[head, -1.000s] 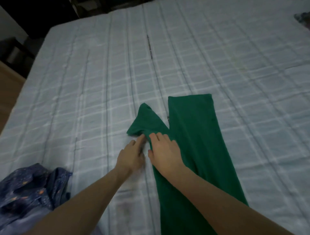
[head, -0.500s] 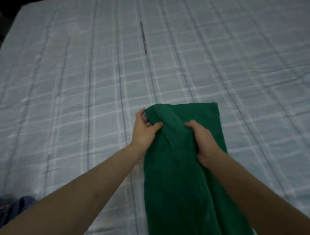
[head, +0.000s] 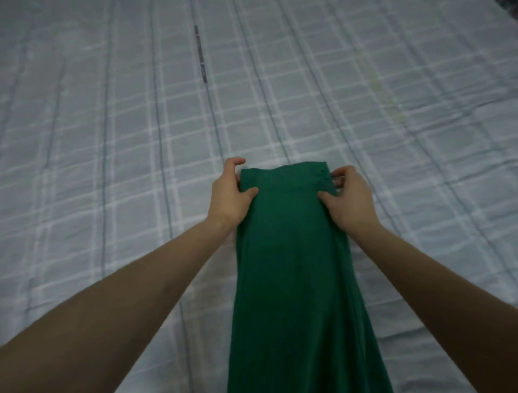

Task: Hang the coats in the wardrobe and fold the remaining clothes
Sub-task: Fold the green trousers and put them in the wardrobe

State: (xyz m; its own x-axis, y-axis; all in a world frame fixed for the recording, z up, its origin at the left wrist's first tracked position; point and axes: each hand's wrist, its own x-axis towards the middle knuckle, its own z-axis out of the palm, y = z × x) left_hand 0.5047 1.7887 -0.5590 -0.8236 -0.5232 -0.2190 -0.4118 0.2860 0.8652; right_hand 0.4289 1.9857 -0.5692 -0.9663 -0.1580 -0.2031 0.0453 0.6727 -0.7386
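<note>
A long green garment (head: 291, 266) lies as one narrow strip on the bed, running from its far end down to the bottom edge of the view. My left hand (head: 231, 196) pinches the far left corner, thumb on top and fingers curled behind the edge. My right hand (head: 349, 196) pinches the far right corner the same way. Both forearms reach in from the bottom of the view, one on each side of the cloth.
The bed is covered by a pale blue checked bedspread (head: 140, 140) that fills nearly the whole view. A dark patch shows at the top right corner (head: 511, 3).
The side flap of the green garment has been folded over onto the main strip. Both hands went from pressing flat to pinching the far corners, and the view moved closer.
</note>
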